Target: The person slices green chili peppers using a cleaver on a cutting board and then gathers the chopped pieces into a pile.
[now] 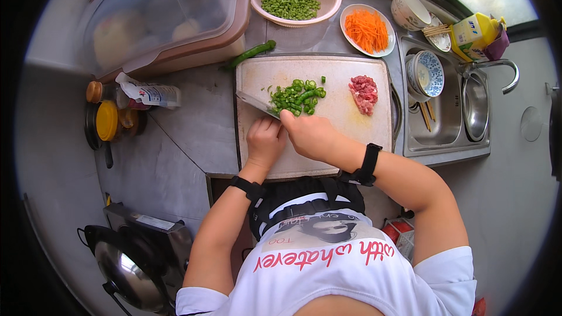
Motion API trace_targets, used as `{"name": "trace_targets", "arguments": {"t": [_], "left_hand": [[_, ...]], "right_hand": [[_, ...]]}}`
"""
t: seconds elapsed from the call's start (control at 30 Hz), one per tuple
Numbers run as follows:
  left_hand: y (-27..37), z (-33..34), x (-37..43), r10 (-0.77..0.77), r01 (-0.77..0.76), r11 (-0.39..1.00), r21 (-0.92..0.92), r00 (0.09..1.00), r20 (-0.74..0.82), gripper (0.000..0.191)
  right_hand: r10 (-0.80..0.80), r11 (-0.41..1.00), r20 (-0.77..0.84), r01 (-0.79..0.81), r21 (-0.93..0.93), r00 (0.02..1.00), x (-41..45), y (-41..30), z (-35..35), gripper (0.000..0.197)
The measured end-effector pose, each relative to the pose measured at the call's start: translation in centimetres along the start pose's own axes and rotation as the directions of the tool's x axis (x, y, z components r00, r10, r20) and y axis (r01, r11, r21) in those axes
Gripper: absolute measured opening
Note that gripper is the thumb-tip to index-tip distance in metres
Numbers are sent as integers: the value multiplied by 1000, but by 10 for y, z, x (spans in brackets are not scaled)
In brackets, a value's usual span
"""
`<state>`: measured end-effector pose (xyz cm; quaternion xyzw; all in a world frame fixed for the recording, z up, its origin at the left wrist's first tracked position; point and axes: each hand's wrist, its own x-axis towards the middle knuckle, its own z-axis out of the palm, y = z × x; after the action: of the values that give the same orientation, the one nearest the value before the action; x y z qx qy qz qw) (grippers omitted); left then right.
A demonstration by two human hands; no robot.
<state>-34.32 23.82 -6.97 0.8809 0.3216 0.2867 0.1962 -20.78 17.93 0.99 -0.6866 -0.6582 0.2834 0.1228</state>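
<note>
A kitchen knife (257,104) is held in my right hand (314,136), its blade reaching left above the white cutting board (263,74). My left hand (265,142) has its fingers curled close below the blade, beside my right hand; its fingertips are hidden, so whether it grips anything is unclear. Chopped green peppers (298,96) lie in a pile just beyond the blade and both hands. A portion of raw chopped meat (364,94) rests on the board's right side. One whole green pepper (251,54) lies beyond the board's back left edge.
Behind the board stand a colander (325,12) of cut green vegetables and a plate of shredded carrot (368,30). A sink (443,129) with bowls (425,74) is right. At left are a lidded storage box (219,41), jars (107,120) and a lidded wok (127,272).
</note>
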Motion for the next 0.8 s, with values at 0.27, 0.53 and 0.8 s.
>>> {"name": "trace_targets", "arguments": {"t": [0.27, 0.53, 0.8], "left_hand": [[-3, -4, 5, 8, -10, 999, -49, 999, -34, 10], [-2, -2, -5, -36, 36, 999, 0, 998, 54, 13], [-2, 0, 5, -50, 50, 998, -23, 999, 10, 14]], "right_hand": [[33, 998, 97, -29, -48, 995, -6, -6, -33, 16], [14, 1000, 1, -14, 27, 1000, 2, -2, 4, 17], [59, 996, 135, -49, -75, 989, -11, -10, -32, 18]]}}
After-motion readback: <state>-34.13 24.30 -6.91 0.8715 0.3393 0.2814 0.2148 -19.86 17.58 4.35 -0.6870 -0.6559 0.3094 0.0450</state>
